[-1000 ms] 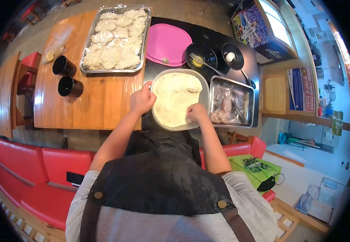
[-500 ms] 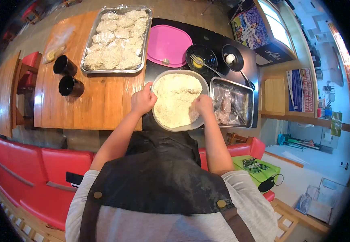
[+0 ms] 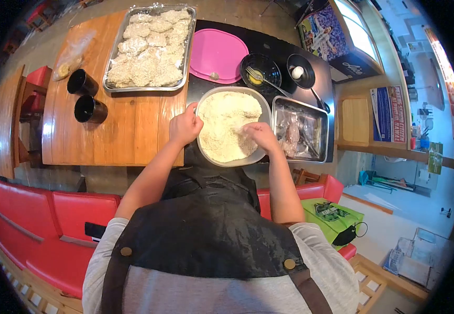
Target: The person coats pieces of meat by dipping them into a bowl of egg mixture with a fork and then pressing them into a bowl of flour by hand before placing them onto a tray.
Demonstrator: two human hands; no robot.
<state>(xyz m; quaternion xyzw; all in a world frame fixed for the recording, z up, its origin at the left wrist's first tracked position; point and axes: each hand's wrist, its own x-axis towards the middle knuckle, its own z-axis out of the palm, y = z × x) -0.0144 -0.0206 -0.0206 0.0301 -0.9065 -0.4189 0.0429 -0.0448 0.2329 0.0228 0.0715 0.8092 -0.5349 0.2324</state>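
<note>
A pale tub (image 3: 263, 152) full of light breadcrumbs (image 3: 221, 133) stands at the front edge of the dark table. My left hand (image 3: 186, 125) is closed on the tub's left rim. Over the right part of the crumbs is my right hand (image 3: 261, 136), its fingers pinched together at the crumb surface; what they hold is too small to make out. To the right of the tub, a metal tray (image 3: 325, 131) holds pieces of raw meat (image 3: 292, 137). A larger tray (image 3: 186, 78) of crumb-coated pieces (image 3: 151, 49) lies at the upper left.
Behind the tub are a pink lid (image 3: 219, 52), a black bowl (image 3: 268, 63) with a fork and egg, and a small black pan (image 3: 309, 78) with an egg. Two dark cups (image 3: 83, 82) and a plastic bag (image 3: 72, 60) stand on the wooden table (image 3: 132, 136).
My right hand has moved left and slightly up from the tub's right side, over the crumbs, and its fingers now point inward. My left hand stays on the rim.
</note>
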